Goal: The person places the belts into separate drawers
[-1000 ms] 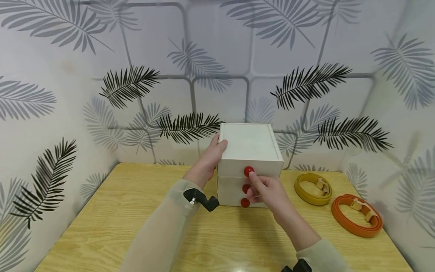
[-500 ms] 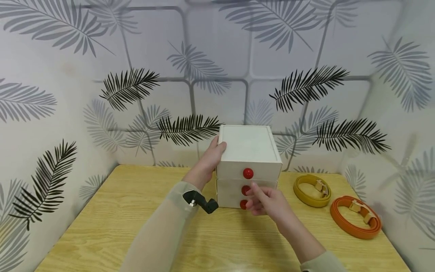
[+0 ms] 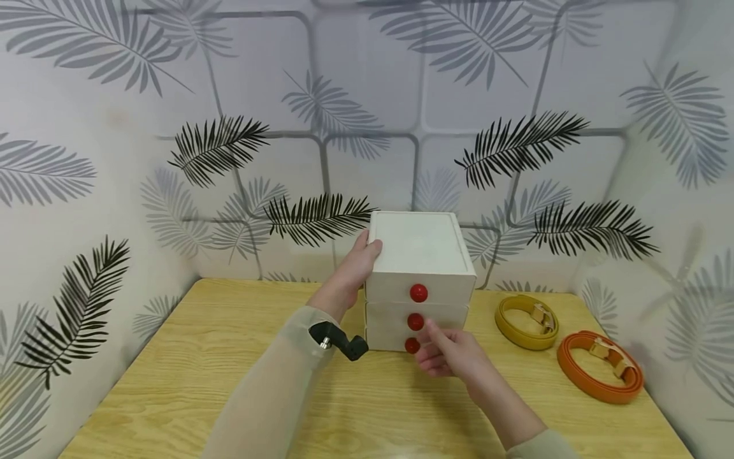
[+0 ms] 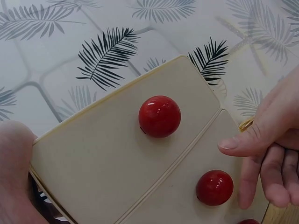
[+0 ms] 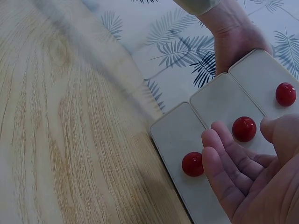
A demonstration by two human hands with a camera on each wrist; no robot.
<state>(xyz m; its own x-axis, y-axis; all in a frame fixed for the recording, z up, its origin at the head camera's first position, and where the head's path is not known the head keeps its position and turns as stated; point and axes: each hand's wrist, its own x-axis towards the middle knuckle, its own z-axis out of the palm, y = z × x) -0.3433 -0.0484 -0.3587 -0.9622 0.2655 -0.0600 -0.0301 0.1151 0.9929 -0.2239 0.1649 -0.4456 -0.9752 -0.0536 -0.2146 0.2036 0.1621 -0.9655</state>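
Observation:
A small white drawer box (image 3: 420, 245) with three red round knobs stands on the wooden table, its drawers shut. My left hand (image 3: 354, 269) holds its left side, thumb over the top edge; the fingers along that side are mostly hidden. My right hand (image 3: 455, 354) is in front of the lower drawers, palm turned toward the box. Its thumb and loosely bent fingers stand apart around the middle knob (image 5: 244, 129), and a gap shows between them and it. The top knob (image 4: 160, 116) is untouched. The bottom knob (image 5: 192, 164) lies close to the right fingertips.
On the right of the table (image 3: 189, 363) lie a coiled yellow belt (image 3: 526, 342) and a coiled orange belt (image 3: 602, 390), both with gold buckles. A leaf-patterned wall (image 3: 367, 166) stands close behind the box.
My right hand has let go of the top knob and moved down to the middle one, its fingers spreading. My left hand keeps its place on the box's side.

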